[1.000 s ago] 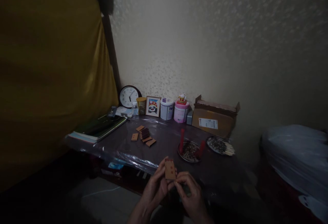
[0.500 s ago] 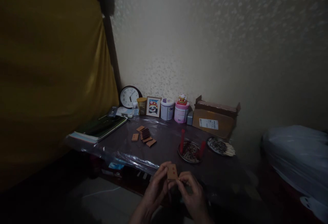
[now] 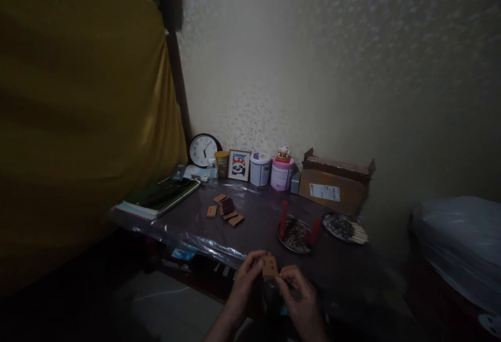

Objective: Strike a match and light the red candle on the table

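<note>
While tan tile (image 3: 270, 267) is being pinched by left hand (image 3: 246, 281) and right hand (image 3: 300, 294) (spare tiles (image 3: 226, 210) at 11 o'clock), inspection seemingly being done; gentle regrip being needed.

Two hands pinching a small card over a dark table

The left hand (image 3: 247, 279) and right hand (image 3: 299, 295) are gripping a small brown card (image 3: 270, 267) together, near the table (image 3: 258, 227) edge.
</note>
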Tool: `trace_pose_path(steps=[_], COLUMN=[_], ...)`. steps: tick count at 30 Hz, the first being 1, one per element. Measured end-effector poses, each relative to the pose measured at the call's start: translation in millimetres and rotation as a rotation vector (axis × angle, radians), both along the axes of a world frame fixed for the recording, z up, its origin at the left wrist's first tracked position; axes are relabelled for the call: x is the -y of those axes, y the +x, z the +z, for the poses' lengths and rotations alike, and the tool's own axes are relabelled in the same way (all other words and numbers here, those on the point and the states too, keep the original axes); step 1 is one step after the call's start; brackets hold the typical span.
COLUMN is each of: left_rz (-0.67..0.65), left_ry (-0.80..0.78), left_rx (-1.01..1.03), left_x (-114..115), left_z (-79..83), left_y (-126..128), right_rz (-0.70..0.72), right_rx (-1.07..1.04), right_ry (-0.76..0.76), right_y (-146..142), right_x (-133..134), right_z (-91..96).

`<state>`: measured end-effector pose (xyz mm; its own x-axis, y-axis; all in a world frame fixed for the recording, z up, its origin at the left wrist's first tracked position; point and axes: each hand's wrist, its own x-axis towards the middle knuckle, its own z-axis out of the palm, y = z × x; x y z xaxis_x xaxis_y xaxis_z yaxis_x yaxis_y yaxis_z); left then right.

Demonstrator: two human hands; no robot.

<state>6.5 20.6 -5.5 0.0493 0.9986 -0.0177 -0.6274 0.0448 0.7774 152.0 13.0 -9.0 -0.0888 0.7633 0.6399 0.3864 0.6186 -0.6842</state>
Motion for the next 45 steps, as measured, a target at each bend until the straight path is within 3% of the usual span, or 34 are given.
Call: trace_pose_path(steps=[8, 16, 27, 40, 45], left_rz=[-0.021, -0.034, -0.055, -0.118, -0.135], left_ry=[0.035, 0.111, 0.034, 0.05, 0.055], left_rx=[0.037, -0.075, -0.072, -0.048, -0.054], left_x=[6, 3, 4, 5, 5], left_z=[4.4, 0.6, -2.7, -5.5, -6.2], left_y=[2, 1, 0, 1, 1], right_rz=[0.024, 0.028, -0.04, -0.057, -0.087], right_rx=[-0.051, -0.078, -0.243, -0.413, -0.384], right_ry=[-0.044, -0.076, -0.135, -0.233, -0.275], right_y=[3, 3, 11, 15, 17], right_x=[-7, -9, -9, -20, -20], right_z=[-4.5, -9.7, 16.1, 1.6, 0.9])
